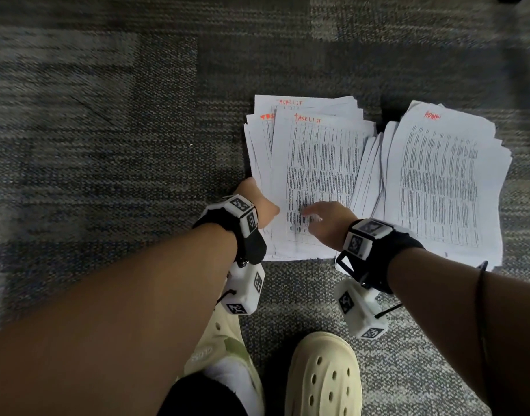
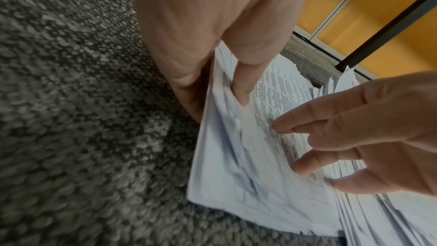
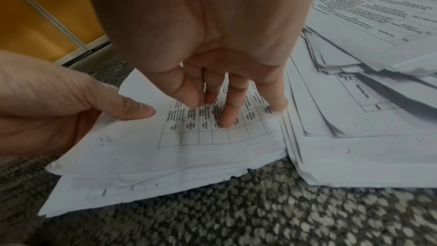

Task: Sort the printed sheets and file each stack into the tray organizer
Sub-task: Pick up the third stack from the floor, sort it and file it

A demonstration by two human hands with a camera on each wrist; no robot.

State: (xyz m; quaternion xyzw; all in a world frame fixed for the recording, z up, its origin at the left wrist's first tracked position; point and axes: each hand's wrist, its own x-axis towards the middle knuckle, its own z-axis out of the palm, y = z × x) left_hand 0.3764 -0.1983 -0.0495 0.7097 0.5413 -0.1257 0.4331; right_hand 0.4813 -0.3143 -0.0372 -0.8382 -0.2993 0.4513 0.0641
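Note:
Two loose stacks of printed sheets lie on the carpet. The left one, headed "TASKLIST" in red [image 1: 317, 163] [image 2: 236, 166] [image 3: 189, 156], has a printed table on top. The right one has a red heading I cannot read surely [image 1: 437, 181] [image 3: 378, 6]. My left hand [image 1: 262, 205] [image 2: 212, 44] pinches the tasklist stack's left edge, thumb on top and fingers underneath, and lifts that edge slightly. My right hand [image 1: 317, 217] [image 3: 224, 63] presses straight fingertips on the top sheet near its lower edge. No tray organizer is in view.
Grey patterned carpet [image 1: 137, 145] surrounds the stacks. My feet in cream clogs [image 1: 323, 376] stand just below the papers. Yellow cabinet panels [image 2: 354, 16] [image 3: 30, 16] and a dark furniture leg [image 2: 390, 25] stand beyond the stacks.

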